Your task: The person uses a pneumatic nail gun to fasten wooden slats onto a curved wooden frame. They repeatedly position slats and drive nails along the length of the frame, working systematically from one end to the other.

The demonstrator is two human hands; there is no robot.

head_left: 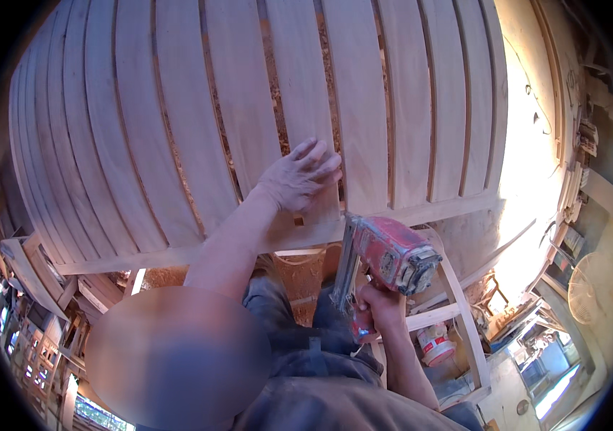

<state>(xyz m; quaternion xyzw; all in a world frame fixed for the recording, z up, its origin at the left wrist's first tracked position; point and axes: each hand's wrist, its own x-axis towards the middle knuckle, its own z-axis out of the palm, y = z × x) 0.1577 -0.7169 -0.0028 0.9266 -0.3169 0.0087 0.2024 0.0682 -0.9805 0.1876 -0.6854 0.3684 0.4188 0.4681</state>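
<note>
While the person's legs [270,293] stood nearest, in came the right hand [382,307], wrapped around the handle of a scuffed red nail gun [396,253], fingers closed on the grip, some too hidden to tell! Low down to its right sat a white-and-red bucket [436,346], beside a pale wooden frame [454,291]. A touch farther, the gun's nose stood at the near rail [421,212] of the slatted wooden panel [364,136]; whether it pressed the wood, you couldn't tell. And there, farther left, was the left hand [301,176], laid on the slats, fingers bent and slightly spread! Beyond it the slats ran to the far side, brown shavings [278,100] showing through the gaps, glare blazing at right.
</note>
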